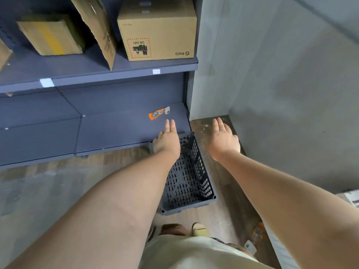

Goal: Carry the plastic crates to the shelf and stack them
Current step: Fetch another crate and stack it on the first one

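The cardboard box (157,29) at about 12 o'clock, standing on the upper shelf (97,73), carries all the readable print, and it stands upside down. At its lower right corner is the brand "PICO" beside a round logo, and at its lower left a red hatched-border label (138,48) reads "UN 3481" over a black pictogram. The white tags (47,82) on the shelf edge at 10 and 11 o'clock show nothing legible.

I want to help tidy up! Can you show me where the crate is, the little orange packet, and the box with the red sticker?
crate (184,183): head view, on its slotted floor.
orange packet (158,114): head view, on its middle, lying on the bottom shelf.
box with the red sticker (165,26): head view, on its front face above the sticker.
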